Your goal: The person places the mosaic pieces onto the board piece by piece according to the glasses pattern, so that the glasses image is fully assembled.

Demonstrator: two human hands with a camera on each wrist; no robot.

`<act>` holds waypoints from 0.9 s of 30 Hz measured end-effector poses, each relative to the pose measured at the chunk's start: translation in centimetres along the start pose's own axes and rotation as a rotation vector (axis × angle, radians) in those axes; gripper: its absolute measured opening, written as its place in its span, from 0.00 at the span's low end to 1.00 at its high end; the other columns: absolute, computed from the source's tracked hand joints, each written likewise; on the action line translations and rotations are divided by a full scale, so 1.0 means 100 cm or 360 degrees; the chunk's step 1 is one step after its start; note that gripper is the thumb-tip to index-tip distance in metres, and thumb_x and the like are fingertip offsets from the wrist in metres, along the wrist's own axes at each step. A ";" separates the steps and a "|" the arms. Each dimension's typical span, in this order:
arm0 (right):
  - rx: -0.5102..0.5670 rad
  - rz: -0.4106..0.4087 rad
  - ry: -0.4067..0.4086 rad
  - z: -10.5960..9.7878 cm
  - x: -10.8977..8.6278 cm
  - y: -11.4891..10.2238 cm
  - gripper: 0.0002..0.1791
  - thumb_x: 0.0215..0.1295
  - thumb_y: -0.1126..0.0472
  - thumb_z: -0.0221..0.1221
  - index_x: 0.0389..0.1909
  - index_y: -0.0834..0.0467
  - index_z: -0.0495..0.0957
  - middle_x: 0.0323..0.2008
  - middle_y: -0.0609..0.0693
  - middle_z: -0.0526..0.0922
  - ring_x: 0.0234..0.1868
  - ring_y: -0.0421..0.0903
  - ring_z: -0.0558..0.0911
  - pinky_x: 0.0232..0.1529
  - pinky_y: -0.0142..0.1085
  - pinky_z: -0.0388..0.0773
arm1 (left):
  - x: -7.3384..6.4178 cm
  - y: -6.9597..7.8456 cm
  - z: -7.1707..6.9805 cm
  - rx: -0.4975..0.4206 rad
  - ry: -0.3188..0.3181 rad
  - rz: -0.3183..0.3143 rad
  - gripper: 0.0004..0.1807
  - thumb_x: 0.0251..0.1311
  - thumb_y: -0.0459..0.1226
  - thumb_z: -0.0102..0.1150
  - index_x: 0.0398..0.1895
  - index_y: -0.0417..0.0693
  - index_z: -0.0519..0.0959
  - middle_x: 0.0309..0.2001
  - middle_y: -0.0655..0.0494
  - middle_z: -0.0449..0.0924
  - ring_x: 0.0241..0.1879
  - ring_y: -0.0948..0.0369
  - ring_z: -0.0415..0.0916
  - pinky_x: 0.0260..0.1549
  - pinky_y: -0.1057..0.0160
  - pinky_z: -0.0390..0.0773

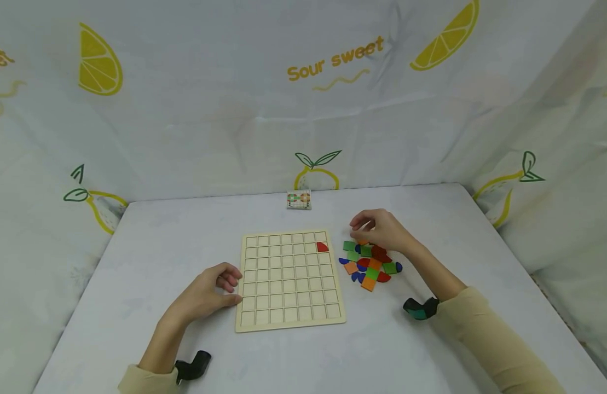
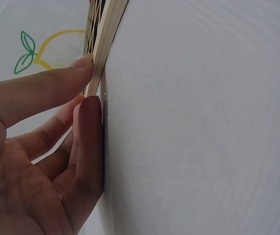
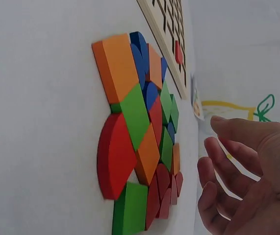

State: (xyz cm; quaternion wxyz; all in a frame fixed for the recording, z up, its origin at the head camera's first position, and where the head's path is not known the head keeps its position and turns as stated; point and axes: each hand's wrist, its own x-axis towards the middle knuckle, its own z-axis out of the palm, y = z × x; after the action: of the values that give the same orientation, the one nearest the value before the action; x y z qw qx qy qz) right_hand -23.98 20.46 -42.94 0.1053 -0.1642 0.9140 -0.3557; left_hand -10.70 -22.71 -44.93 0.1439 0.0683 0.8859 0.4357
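Note:
A pale wooden grid board (image 1: 290, 326) lies on the table, a red quarter-round piece (image 1: 322, 247) in a cell near its upper right corner. My left hand (image 1: 207, 293) rests at the board's left edge, thumb and fingertips spread along the rim. The left wrist view shows the thumb (image 2: 56, 90) right at the wooden edge. To the right of the board is a pile of coloured blocks: orange squares (image 3: 120, 66), green squares (image 3: 136, 115), red rounded pieces (image 3: 117, 156) and small blue ones. Above the pile's far side hovers my right hand (image 1: 382, 229), fingers loosely bent, nothing between them.
A small card (image 1: 299, 200) with a coloured grid pattern stands at the table's back edge. White curtains (image 1: 209, 137) with lemon prints surround the table's back and sides. Black wrist devices (image 1: 192, 365) are strapped at both wrists.

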 end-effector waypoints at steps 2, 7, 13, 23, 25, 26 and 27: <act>-0.0001 0.0025 0.0007 -0.004 0.000 0.005 0.15 0.71 0.60 0.71 0.53 0.62 0.86 0.50 0.60 0.89 0.49 0.54 0.85 0.44 0.32 0.86 | 0.000 0.000 0.000 0.0000 -0.0002 -0.0003 0.24 0.57 0.32 0.80 0.54 0.42 0.80 0.43 0.53 0.80 0.43 0.59 0.78 0.47 0.67 0.77; -0.0023 0.0012 -0.0059 -0.010 -0.002 0.019 0.14 0.71 0.63 0.70 0.54 0.63 0.86 0.52 0.62 0.89 0.52 0.58 0.85 0.47 0.34 0.87 | 0.001 -0.002 0.000 -0.0002 -0.0002 0.0006 0.24 0.56 0.32 0.81 0.54 0.42 0.80 0.43 0.53 0.80 0.43 0.60 0.79 0.48 0.67 0.77; -0.0033 -0.0025 -0.0155 -0.010 -0.002 0.032 0.15 0.69 0.65 0.71 0.55 0.59 0.87 0.56 0.60 0.89 0.56 0.57 0.84 0.55 0.43 0.87 | 0.001 -0.003 0.000 0.0001 -0.0006 0.0018 0.24 0.56 0.32 0.81 0.54 0.42 0.80 0.43 0.53 0.80 0.43 0.60 0.79 0.48 0.67 0.77; -0.0019 -0.0072 -0.0166 -0.009 0.004 0.046 0.15 0.69 0.62 0.73 0.55 0.57 0.88 0.54 0.56 0.90 0.52 0.52 0.81 0.49 0.29 0.80 | 0.001 -0.003 0.000 -0.0006 -0.0009 0.0009 0.24 0.56 0.31 0.80 0.54 0.41 0.80 0.42 0.53 0.80 0.43 0.59 0.78 0.48 0.67 0.76; -0.0018 -0.0068 -0.0152 -0.009 0.005 0.047 0.16 0.68 0.61 0.74 0.55 0.57 0.88 0.54 0.56 0.90 0.52 0.52 0.81 0.48 0.27 0.81 | 0.001 -0.003 0.000 -0.0009 -0.0011 0.0013 0.24 0.56 0.32 0.80 0.54 0.41 0.80 0.42 0.52 0.80 0.43 0.59 0.78 0.48 0.67 0.76; -0.0017 -0.0060 -0.0147 -0.009 0.005 0.048 0.16 0.68 0.61 0.74 0.55 0.56 0.88 0.54 0.55 0.90 0.52 0.52 0.82 0.48 0.27 0.81 | 0.001 -0.003 0.000 -0.0009 -0.0011 0.0015 0.24 0.57 0.32 0.80 0.54 0.41 0.80 0.42 0.52 0.80 0.43 0.59 0.78 0.48 0.67 0.76; -0.0014 -0.0053 -0.0142 -0.008 0.005 0.049 0.17 0.68 0.60 0.74 0.56 0.56 0.88 0.54 0.55 0.90 0.52 0.52 0.82 0.47 0.27 0.81 | 0.001 -0.003 0.000 -0.0011 -0.0012 0.0017 0.24 0.57 0.32 0.80 0.54 0.41 0.80 0.43 0.52 0.80 0.43 0.59 0.78 0.48 0.67 0.76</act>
State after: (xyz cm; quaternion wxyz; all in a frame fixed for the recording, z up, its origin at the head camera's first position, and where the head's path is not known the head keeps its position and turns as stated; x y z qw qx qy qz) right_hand -25.81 24.15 -45.69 0.1395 -0.1955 0.9072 -0.3456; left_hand -10.85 -22.91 -45.19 0.1451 0.0740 0.8835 0.4392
